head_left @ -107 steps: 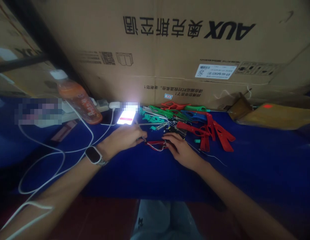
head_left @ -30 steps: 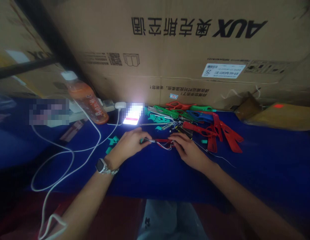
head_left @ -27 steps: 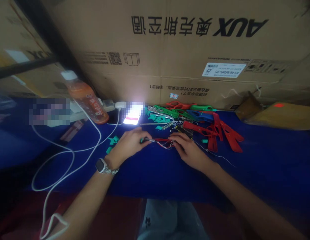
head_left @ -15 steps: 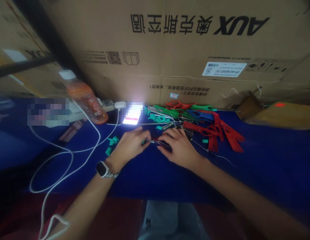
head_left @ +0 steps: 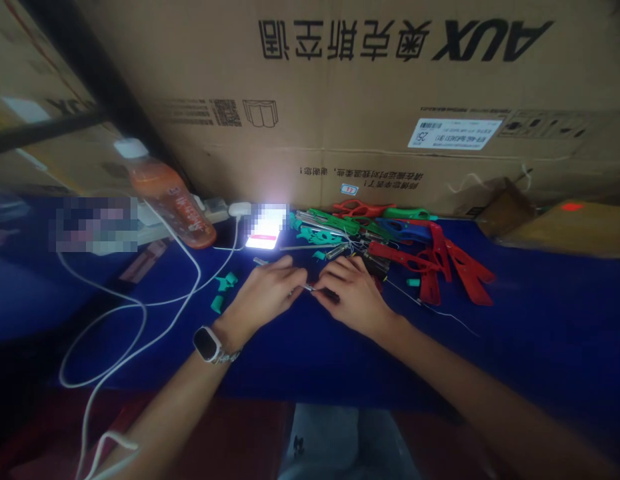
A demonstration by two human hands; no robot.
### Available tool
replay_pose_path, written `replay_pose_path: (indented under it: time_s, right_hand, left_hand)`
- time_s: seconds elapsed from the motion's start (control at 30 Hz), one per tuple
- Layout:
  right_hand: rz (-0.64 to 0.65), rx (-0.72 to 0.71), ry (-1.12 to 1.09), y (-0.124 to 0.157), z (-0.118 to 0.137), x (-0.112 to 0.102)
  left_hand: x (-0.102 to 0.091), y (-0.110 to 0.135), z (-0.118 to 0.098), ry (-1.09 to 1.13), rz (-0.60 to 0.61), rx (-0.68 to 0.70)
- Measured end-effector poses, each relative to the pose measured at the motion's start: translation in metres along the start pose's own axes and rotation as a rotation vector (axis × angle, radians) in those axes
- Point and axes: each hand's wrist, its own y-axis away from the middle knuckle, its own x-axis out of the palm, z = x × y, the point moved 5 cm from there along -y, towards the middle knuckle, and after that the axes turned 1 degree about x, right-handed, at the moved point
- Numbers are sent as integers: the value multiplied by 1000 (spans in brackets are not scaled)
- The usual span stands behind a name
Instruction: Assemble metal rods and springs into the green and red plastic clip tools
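Observation:
My left hand [head_left: 275, 285], with a watch on its wrist, is closed on a thin metal rod [head_left: 308, 287] whose tip shows between the two hands. Another bit of metal [head_left: 261, 262] pokes out beyond its knuckles; whether it is the same rod I cannot tell. My right hand [head_left: 354, 291] has its thumb and fingers pinched at the rod's tip. Something dark lies beneath its fingers, mostly hidden. Just behind it are a small metal cylinder [head_left: 336, 251] and thin white wires. Red plastic handle pieces [head_left: 397, 256] lie to its right.
Green handle pieces [head_left: 326, 223] and small teal parts [head_left: 317, 235] are heaped at the back. A lit phone [head_left: 265, 230] stands left of them. Further left are a drink bottle [head_left: 170, 200] and a looping white cable [head_left: 145, 313]. A large cardboard box [head_left: 310, 140] walls off the back.
My hands have come closer together. The red part and wires seen between them are now covered, and a metal piece shows beyond my left hand.

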Motion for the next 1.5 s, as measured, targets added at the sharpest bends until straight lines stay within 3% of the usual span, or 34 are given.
replay_pose_path:
  time_s: [0.33, 0.6, 0.9, 1.3, 1.5]
  right_hand:
    - [23, 39, -16, 1, -3, 0]
    - [8, 121, -179, 2, -15, 7]
    - [-26, 162, -325, 2, -26, 13]
    - [-12, 147, -195, 2, -28, 19]
    - [-28, 121, -160, 3, -25, 19]
  left_hand:
    - [2, 1, 4, 116, 44, -20]
    - [2, 5, 21, 122, 83, -225]
    - [8, 6, 25, 135, 104, -228]
    - [17, 3, 31, 131, 150, -249]
    - [17, -2, 33, 83, 166, -172]
